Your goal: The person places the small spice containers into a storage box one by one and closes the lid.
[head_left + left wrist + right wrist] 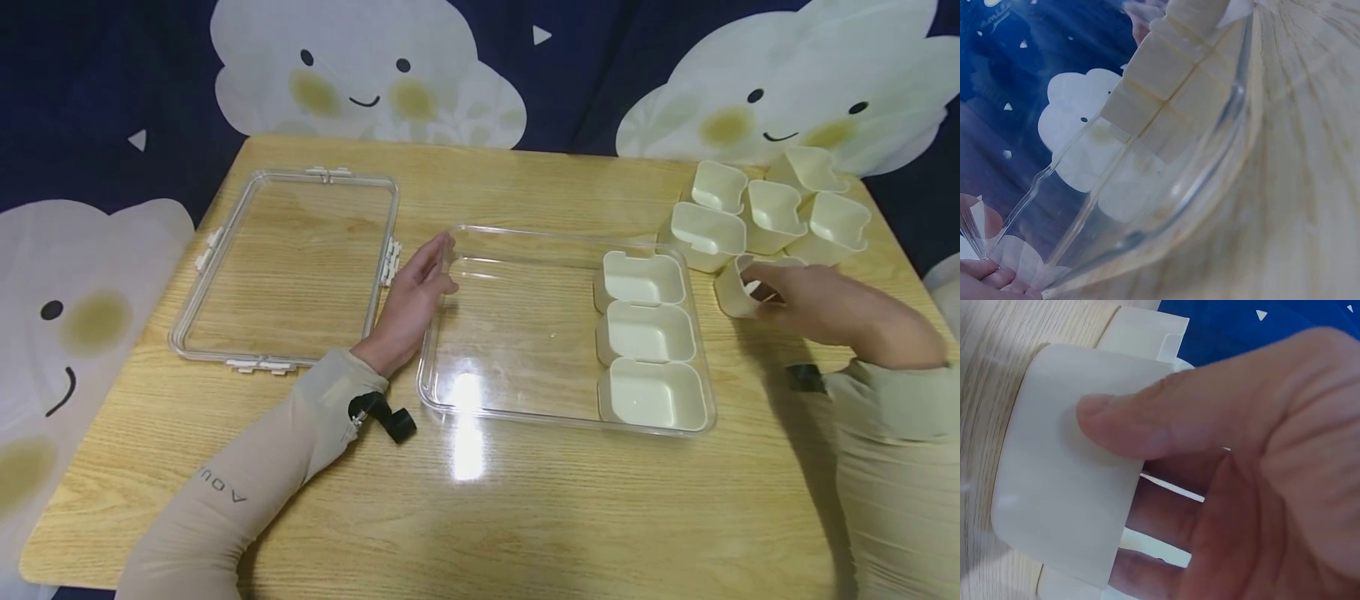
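Cream bin is just right of the clear box on the worktop. Right hand has a pretty narrow grip on the bin's wall; left hand pinches the box's left rim, probably steadying it imo.

At the far right corner of the yellowish, wood-grained table, we see cream cups; near its far left corner, a transparent frame with white clips; between, a transparent box. Behind, yellow-cheeked white clouds pattern navy cloth.
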A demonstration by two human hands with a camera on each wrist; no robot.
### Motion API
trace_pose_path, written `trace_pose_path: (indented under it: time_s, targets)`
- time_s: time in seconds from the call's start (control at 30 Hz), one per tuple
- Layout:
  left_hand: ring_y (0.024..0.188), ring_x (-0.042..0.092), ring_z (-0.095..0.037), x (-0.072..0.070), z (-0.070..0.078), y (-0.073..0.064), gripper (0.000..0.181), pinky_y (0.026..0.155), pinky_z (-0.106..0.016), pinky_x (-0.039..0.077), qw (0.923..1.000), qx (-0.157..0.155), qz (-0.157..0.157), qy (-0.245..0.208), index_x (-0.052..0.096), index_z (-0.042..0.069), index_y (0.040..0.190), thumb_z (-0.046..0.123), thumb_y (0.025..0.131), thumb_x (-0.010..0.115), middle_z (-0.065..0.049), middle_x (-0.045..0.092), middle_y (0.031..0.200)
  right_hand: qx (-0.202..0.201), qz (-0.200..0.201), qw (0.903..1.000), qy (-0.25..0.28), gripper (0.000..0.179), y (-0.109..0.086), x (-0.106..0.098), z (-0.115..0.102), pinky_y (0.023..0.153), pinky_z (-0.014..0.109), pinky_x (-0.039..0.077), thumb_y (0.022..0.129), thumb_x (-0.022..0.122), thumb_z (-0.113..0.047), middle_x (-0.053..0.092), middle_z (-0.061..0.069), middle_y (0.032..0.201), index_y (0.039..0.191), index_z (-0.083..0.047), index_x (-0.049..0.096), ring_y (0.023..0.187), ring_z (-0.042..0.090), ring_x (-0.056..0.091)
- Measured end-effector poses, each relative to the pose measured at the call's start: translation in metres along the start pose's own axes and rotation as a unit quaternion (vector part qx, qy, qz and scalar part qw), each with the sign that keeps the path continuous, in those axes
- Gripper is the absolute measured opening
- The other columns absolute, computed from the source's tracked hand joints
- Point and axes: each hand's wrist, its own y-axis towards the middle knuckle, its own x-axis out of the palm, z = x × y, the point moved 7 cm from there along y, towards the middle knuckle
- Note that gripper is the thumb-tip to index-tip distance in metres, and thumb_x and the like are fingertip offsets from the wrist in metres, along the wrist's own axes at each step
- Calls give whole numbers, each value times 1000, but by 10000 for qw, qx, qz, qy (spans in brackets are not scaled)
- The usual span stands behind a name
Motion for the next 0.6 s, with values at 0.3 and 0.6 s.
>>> trace_pose_path:
  time_s: [0.3, 0.6]
  targets:
    - [161, 25, -14, 0, 0, 0, 76, 135, -30, 21, 10000, 19, 29, -41, 28, 16, 164, 3, 92, 51, 2, 30, 172, -103, 239, 9993, -269, 23, -2, -6, -13, 68, 44, 56, 99, 63, -9, 77, 25, 103, 121, -3, 59, 90, 36, 74]
    - [160, 26, -12, 0, 0, 1, 76, 134, -27, 22, 10000, -30, 25, -46, 29, 17, 164, 2, 92, 52, 4, 31, 172, -23, 709, 9967, -397, 8, -3, -14, -20, 56, 32, 40, 101, 59, -12, 66, 4, 75, 109, -8, 59, 60, 19, 50]
